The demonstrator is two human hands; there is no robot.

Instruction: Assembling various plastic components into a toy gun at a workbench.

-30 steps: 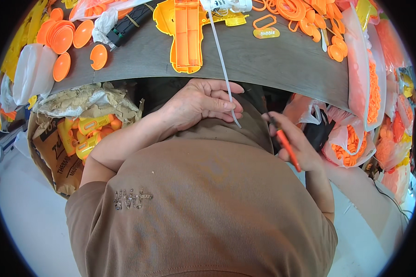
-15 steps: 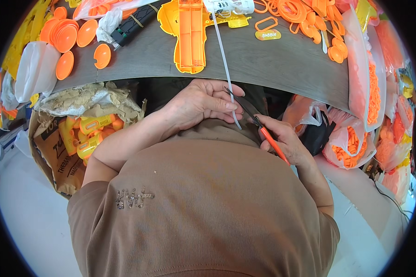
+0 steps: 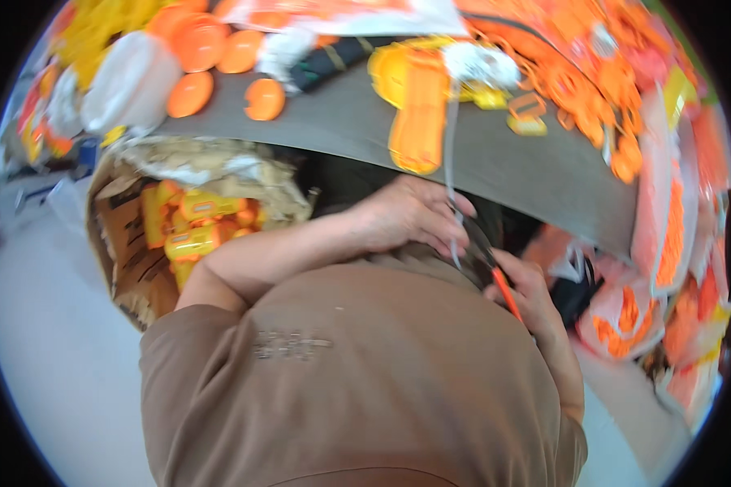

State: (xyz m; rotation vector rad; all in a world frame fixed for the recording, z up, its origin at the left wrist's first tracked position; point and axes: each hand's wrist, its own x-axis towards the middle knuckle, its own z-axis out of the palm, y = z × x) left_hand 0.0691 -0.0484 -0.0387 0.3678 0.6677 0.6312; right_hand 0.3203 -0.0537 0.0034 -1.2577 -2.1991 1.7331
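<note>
The left hand (image 3: 418,215) pinches a thin whitish tube (image 3: 450,154) hanging over the near edge of the grey surface (image 3: 333,122); the right hand (image 3: 528,284) grips an orange-handled tool (image 3: 508,294) beside it. The tube looks light and flexible, best held near its lower end. Orange parts (image 3: 191,94) crowd the surface; a brown sack (image 3: 138,268) stands left, plastic bags (image 3: 621,325) right.

The red-handled tool (image 3: 506,292) has a blurred tip, perhaps touching the tube (image 3: 449,150).
</note>
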